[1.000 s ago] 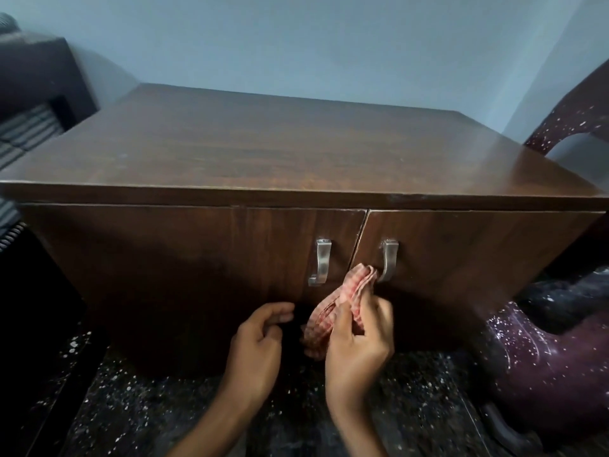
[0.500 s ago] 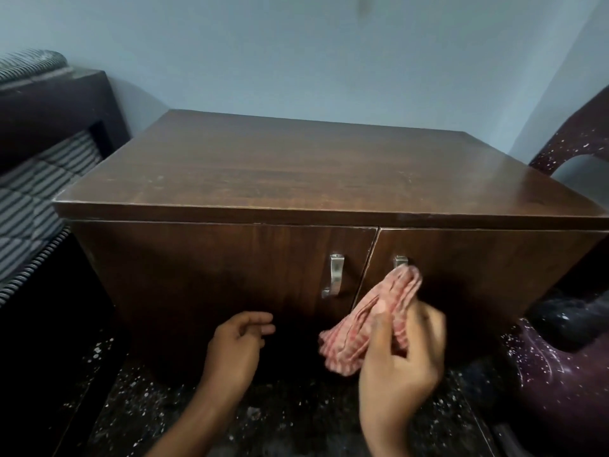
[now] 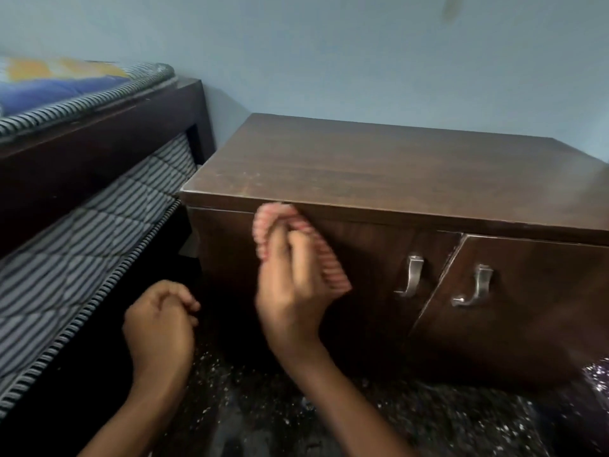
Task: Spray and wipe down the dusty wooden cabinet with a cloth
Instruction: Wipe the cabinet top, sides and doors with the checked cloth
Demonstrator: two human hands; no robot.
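Observation:
The dark wooden cabinet (image 3: pixel 379 166) stands against the blue wall, with two front doors and two metal handles (image 3: pixel 410 275). My right hand (image 3: pixel 290 291) grips a red-and-white checked cloth (image 3: pixel 263 225) and holds it against the upper left part of the left door, just under the top's front edge. My left hand (image 3: pixel 158 321) hangs low in front of the cabinet's left corner, fingers loosely curled, holding nothing. No spray bottle is in view.
A dark wooden bed frame (image 3: pixel 99 153) with a striped mattress (image 3: pixel 66 258) stands close to the cabinet's left side. The floor (image 3: pixel 362 423) is dark speckled stone. A maroon speckled chair's edge (image 3: pixel 596 377) shows at the far right.
My right hand has carried the cloth from the door handles up and left to the left door's top edge. The view has swung left, showing the bed. My left hand has curled.

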